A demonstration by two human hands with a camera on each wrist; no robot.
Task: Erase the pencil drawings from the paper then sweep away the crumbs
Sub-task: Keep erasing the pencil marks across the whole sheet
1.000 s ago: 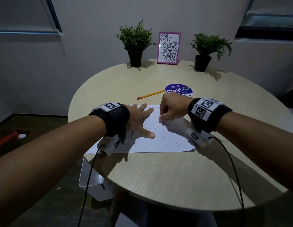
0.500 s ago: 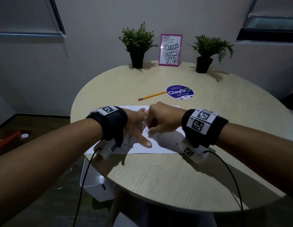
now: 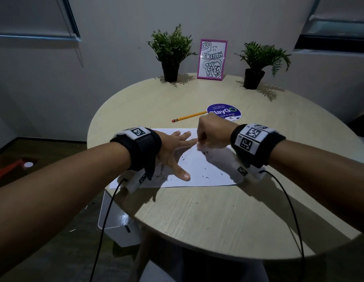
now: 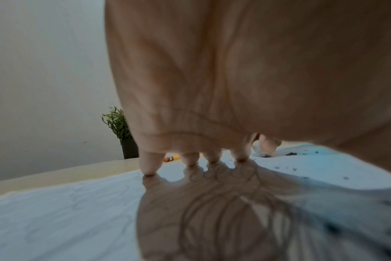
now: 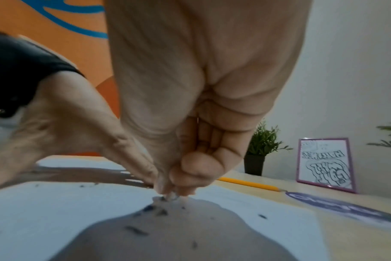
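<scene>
Right hand (image 3: 212,135) is swinging back toward upper centre, pinching a small white eraser (image 5: 171,196) against the paper (image 3: 209,169) at frame centre. Left hand (image 3: 173,151), fingers splayed flat, is pinning the sheet. Erasing step ongoing; crumbs (image 3: 205,177) are awaiting sweeping next.

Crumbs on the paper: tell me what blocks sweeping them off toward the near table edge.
Nothing visible does. The crumbs lie on the paper, and the table between it and the near edge is bare wood. The left hand presses the paper's left part.

Right hand (image 5: 190,123) pinches eraser (image 5: 171,196) onto crumb-strewn paper (image 5: 234,229).
</scene>
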